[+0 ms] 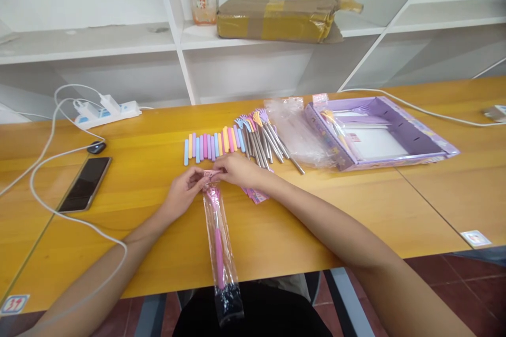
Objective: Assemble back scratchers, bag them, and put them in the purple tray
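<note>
Clear plastic sleeve, pink-handled scratcher with hand-shaped head inside, overhangs the wooden surface. Left hand and right hand, pinched closed, grip the pink card at its top; even tension should limit creasing.

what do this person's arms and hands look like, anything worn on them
The left hand and right hand are ungloved, and the arms are bare: no sleeve, watch or bracelet shows. Black clothing is visible at the lap.

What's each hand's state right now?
Left hand: closed, pinching the top of the bag.
Right hand: closed, pinching the pink card there.
</note>
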`<act>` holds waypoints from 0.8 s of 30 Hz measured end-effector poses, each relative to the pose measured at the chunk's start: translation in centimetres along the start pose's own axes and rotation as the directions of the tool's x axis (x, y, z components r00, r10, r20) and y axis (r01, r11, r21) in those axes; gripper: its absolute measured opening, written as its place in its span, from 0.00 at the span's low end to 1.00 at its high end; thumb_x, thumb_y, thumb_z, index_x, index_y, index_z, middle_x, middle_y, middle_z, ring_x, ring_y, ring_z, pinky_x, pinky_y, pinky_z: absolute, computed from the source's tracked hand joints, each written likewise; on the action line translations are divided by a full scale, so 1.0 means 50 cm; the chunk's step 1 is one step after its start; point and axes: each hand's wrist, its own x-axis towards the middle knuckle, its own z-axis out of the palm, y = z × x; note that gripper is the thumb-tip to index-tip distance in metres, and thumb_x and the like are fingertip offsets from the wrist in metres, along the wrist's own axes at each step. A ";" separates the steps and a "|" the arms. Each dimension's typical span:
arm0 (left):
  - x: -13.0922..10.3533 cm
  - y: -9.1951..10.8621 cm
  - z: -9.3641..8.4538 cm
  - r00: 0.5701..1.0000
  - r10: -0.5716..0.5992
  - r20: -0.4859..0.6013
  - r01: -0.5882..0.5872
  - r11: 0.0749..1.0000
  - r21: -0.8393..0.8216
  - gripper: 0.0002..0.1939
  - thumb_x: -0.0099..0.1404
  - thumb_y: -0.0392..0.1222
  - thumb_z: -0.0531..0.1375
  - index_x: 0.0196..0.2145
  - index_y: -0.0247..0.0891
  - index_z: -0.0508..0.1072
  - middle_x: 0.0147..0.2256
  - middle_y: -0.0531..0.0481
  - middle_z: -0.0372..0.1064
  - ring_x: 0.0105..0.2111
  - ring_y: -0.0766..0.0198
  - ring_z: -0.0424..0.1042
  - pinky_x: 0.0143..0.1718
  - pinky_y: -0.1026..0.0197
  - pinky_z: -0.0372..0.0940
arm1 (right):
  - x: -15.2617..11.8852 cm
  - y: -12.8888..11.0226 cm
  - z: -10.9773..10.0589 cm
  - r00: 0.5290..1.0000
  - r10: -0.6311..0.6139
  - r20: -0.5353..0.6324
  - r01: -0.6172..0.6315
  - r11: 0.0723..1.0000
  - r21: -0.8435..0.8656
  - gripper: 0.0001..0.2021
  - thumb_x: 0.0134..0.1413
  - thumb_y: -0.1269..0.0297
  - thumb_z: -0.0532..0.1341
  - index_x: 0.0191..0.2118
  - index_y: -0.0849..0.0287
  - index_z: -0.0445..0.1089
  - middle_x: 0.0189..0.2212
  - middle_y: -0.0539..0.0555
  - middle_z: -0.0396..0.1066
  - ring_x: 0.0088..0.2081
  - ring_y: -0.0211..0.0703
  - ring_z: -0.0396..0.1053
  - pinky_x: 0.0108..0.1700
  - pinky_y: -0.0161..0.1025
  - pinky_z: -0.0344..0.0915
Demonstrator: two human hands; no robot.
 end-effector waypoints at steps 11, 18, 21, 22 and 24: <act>0.003 0.005 -0.007 0.988 0.013 -0.157 -0.001 0.997 0.074 0.18 0.68 0.58 0.68 0.35 0.41 0.74 0.33 0.52 0.77 0.34 0.60 0.76 0.37 0.60 0.68 | -0.004 -0.036 -0.006 0.989 0.146 -0.033 -0.145 0.988 0.054 0.12 0.67 0.58 0.69 0.32 0.58 0.74 0.31 0.51 0.75 0.35 0.41 0.69 0.39 0.39 0.59; 0.022 0.001 -0.025 0.929 0.029 -0.369 -0.060 0.996 -0.073 0.16 0.67 0.54 0.69 0.36 0.40 0.72 0.31 0.53 0.73 0.30 0.63 0.72 0.36 0.60 0.68 | -0.013 -0.101 -0.019 0.889 0.358 0.287 -0.422 0.883 0.205 0.27 0.66 0.42 0.66 0.24 0.57 0.68 0.19 0.48 0.67 0.22 0.37 0.62 0.30 0.39 0.55; 0.026 0.004 -0.027 0.899 0.030 -0.436 -0.098 0.986 -0.134 0.14 0.66 0.51 0.70 0.37 0.40 0.72 0.32 0.54 0.73 0.32 0.63 0.72 0.37 0.61 0.69 | -0.013 -0.117 -0.007 0.852 0.338 0.401 -0.462 0.845 0.268 0.26 0.62 0.44 0.70 0.22 0.57 0.67 0.16 0.45 0.66 0.20 0.36 0.62 0.29 0.37 0.55; 0.027 0.004 -0.028 0.898 0.016 -0.440 -0.103 0.979 -0.175 0.14 0.66 0.50 0.70 0.37 0.40 0.72 0.33 0.53 0.74 0.33 0.63 0.73 0.38 0.61 0.69 | -0.011 -0.116 -0.005 0.853 0.322 0.410 -0.459 0.836 0.299 0.25 0.61 0.46 0.71 0.22 0.57 0.66 0.16 0.45 0.67 0.20 0.35 0.62 0.29 0.37 0.55; 0.029 0.004 -0.029 0.906 -0.026 -0.422 -0.110 0.949 -0.295 0.14 0.66 0.52 0.68 0.39 0.40 0.72 0.36 0.52 0.75 0.35 0.62 0.75 0.39 0.60 0.71 | -0.006 -0.106 -0.012 0.870 0.264 0.416 -0.426 0.828 0.366 0.24 0.62 0.49 0.71 0.23 0.58 0.67 0.16 0.44 0.67 0.20 0.34 0.61 0.28 0.36 0.55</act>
